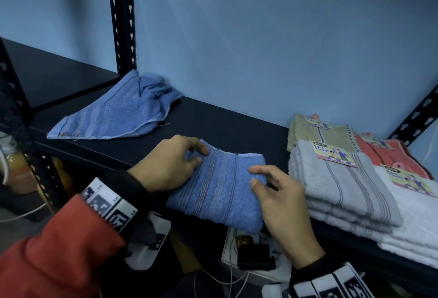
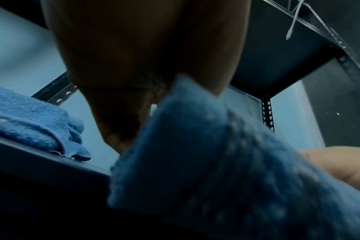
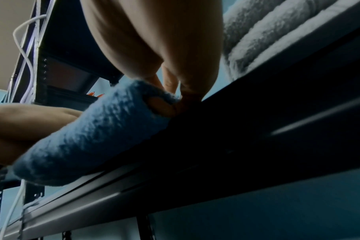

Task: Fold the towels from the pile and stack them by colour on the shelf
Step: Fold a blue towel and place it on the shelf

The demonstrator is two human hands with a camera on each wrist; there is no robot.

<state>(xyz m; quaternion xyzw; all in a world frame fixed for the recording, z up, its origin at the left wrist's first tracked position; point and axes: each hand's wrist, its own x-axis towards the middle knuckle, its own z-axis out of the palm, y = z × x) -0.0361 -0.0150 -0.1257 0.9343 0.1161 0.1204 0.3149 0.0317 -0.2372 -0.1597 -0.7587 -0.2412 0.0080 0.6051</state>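
I see both hands on the folded blue towel (image 1: 220, 188), which sits at the front edge of the dark shelf (image 1: 213, 120), its near end overhanging the lip. Left hand (image 1: 168, 165) grips the towel's far left corner, fingers curled over the top, thumb against the fabric. Right hand (image 1: 282, 200) holds the right edge: fingers over the top and, from the right wrist view, at least one fingertip tucked under the fold, so it's pinching the edge (left wrist view is blurry, only confirms fabric right at the fingers).

A second blue towel (image 1: 118, 110) lies loose and unfolded further back on the left of the same shelf, well apart from the one in hand.

To the right, touching nothing I'm holding: grey towel stack (image 1: 341, 188) just beside the right hand, beige towel (image 1: 317, 134) behind it, red towel (image 1: 388, 155) and white towel (image 1: 417, 219) further right. Several carry paper labels (image 1: 334, 153).

Black slotted upright (image 1: 122, 18) stands at the back left against the blue wall (image 1: 260, 37)
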